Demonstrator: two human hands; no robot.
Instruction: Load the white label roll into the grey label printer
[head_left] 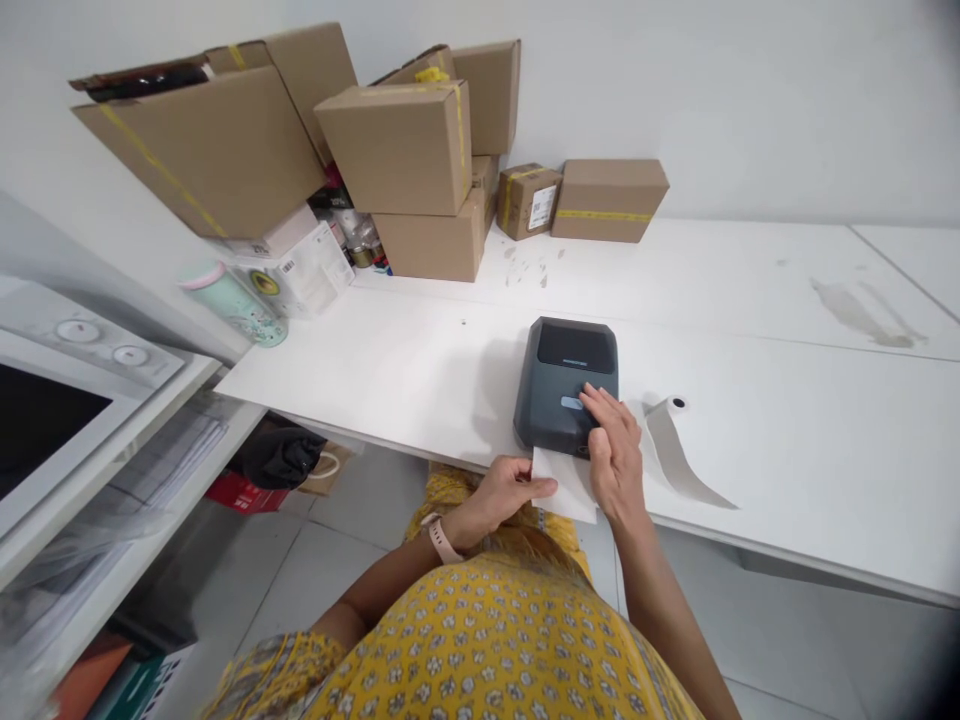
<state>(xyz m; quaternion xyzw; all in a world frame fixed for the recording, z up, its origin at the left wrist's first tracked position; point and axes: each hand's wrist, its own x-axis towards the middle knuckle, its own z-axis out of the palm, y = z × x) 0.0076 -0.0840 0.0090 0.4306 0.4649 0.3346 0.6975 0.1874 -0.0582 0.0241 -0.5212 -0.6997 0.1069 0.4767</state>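
A dark grey printer [551, 405] stands near the front edge of the white table. White paper [564, 485] extends from its front side over the table edge. My left hand [514, 490] pinches the paper's left edge between thumb and fingers. On the printer's lid, close to the light button, rests my right hand [615, 440], its fingers spread and its thumb by the front right corner. Right of the printer lies a small paper roll [671, 435] with a loose, curling tail.
Cardboard boxes [397, 150] are stacked at the back left, with two smaller ones [611, 200] by the wall. A mint tumbler [244, 308] stands at the table's left end. Further left, a microwave [82, 350] sits on a shelf.
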